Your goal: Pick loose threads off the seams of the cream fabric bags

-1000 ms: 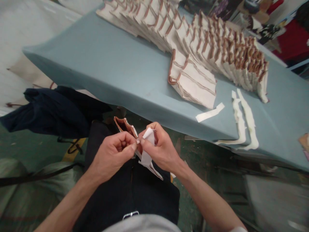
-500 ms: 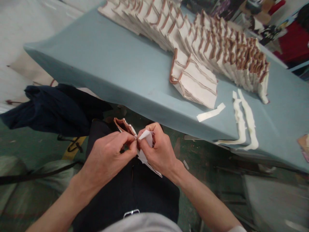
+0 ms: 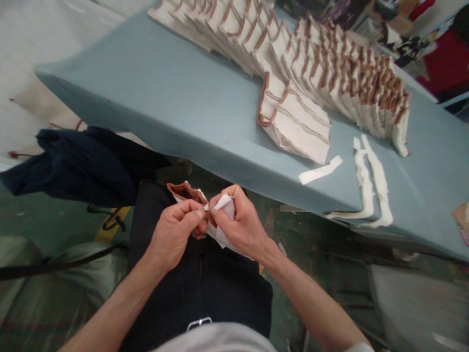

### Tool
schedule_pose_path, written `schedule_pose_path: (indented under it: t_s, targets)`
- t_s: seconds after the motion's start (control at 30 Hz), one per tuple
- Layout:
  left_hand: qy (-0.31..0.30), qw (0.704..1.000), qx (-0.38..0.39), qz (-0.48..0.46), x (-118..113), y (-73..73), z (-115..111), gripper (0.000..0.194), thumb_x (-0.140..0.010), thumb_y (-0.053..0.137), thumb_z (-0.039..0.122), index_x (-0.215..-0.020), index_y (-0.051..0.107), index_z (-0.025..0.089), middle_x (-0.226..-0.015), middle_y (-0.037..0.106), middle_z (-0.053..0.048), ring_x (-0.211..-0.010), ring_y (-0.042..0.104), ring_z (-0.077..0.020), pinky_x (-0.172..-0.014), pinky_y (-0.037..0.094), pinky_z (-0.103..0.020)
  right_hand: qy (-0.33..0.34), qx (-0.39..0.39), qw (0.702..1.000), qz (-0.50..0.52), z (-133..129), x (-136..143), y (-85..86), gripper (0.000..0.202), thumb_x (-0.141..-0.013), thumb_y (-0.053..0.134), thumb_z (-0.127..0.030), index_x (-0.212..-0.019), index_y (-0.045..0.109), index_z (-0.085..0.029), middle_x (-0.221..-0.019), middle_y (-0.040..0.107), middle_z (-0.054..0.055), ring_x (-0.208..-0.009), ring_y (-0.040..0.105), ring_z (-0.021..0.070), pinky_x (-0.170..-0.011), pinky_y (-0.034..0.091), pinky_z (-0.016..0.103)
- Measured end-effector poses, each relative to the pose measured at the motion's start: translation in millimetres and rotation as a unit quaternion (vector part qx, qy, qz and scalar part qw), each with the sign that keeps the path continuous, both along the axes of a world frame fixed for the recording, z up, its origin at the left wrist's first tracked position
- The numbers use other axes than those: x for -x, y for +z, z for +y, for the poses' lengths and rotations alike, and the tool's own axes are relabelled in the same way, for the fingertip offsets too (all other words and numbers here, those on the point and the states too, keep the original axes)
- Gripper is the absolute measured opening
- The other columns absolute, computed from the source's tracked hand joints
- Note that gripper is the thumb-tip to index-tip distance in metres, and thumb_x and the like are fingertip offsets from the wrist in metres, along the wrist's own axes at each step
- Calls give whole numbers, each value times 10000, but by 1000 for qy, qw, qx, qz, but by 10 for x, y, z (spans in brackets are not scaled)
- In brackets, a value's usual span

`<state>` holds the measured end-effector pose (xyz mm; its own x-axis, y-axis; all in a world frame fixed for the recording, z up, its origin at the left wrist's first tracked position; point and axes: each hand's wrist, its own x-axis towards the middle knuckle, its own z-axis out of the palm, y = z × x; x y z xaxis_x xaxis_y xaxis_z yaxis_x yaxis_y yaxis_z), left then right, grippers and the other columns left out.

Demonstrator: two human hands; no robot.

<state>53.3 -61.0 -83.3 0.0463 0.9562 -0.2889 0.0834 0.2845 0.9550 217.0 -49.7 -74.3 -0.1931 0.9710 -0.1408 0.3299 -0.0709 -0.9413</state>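
Note:
Over my lap, both hands pinch a white fabric piece with a brown lining (image 3: 188, 189). The fingertips of my left hand (image 3: 179, 230) are closed on its edge at the middle. Close beside it, my right hand (image 3: 238, 222) grips the same piece, and a white flap (image 3: 225, 206) sticks up between thumb and fingers. The two sets of fingertips nearly meet. Part of the piece hangs below my right hand, and the exact spot being pinched is mostly hidden by the fingers.
A blue-covered table (image 3: 164, 98) stands ahead. On it lie long rows of white, brown-edged fabric pieces (image 3: 315, 63), a separate folded stack (image 3: 300, 122), a short white strip (image 3: 320, 170) and longer strips (image 3: 379, 186). Dark cloth (image 3: 84, 161) hangs at left.
My left hand has turned, with more of its fingers now showing under the piece. The brown-lined end has shifted slightly left and opened wider. My right hand has barely moved.

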Motion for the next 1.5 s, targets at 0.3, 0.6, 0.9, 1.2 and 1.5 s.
schedule_pose_path:
  t_s: [0.3,0.6,0.9,1.2,1.5]
  targets:
    - [-57,968,-165,181,68,251,14,194,-839,592,260,-713,720,188,-612,697,22,-536,615,-119,-553,449,-216,78,-112,989,-64,8,-149,181,110,-931,626,-270,-1020,577,-229,-892,698,12,-684,636,143,-613,460,251]
    - [-58,942,-236,232,15,265,-21,210,-840,569,205,-662,679,182,-559,627,37,-482,552,-94,-508,382,-211,103,-131,984,-60,11,-154,160,122,-879,562,-183,-989,554,-236,-872,667,-8,-660,583,132,-622,434,248]
    - [17,999,0,-33,-112,33,-22,263,-817,566,384,-612,565,220,-523,576,27,-495,515,-132,-514,456,-252,-11,23,996,88,36,-18,-5,118,-844,632,-250,-915,541,-226,-785,615,-43,-638,532,117,-586,421,235]
    - [-46,986,-104,119,88,149,9,206,-852,654,319,-711,708,178,-633,674,17,-564,586,-126,-547,445,-226,-10,-36,999,23,-74,-40,2,122,-877,668,-242,-941,564,-232,-790,652,-47,-604,544,113,-568,411,239]
    - [-40,984,-125,125,137,178,-134,271,-921,582,306,-678,655,208,-585,658,20,-511,593,-137,-513,465,-238,15,-111,990,83,-259,-40,-18,194,-922,610,-126,-957,475,-261,-896,656,-24,-641,564,105,-592,432,234]
